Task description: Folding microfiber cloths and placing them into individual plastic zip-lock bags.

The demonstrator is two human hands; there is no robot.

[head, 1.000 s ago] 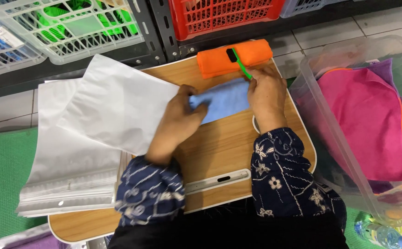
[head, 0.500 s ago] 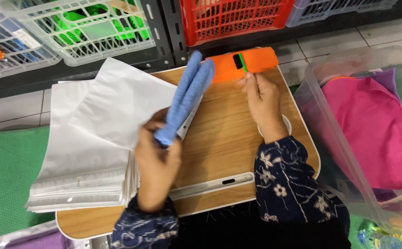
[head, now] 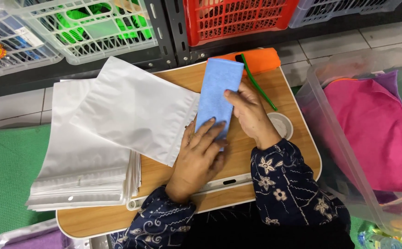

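While flattening the folded light-blue microfibre cloth (head: 218, 94) on the wooden lap table (head: 219, 152), keep both open palms, left hand (head: 201, 154) and right hand (head: 249, 110), pressing evenly, grasping nothing.

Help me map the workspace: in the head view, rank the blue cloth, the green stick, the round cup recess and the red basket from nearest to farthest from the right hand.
1. blue cloth, under the right hand
2. green stick, just right
3. round cup recess, right; nearly ties the stick
4. red basket, top
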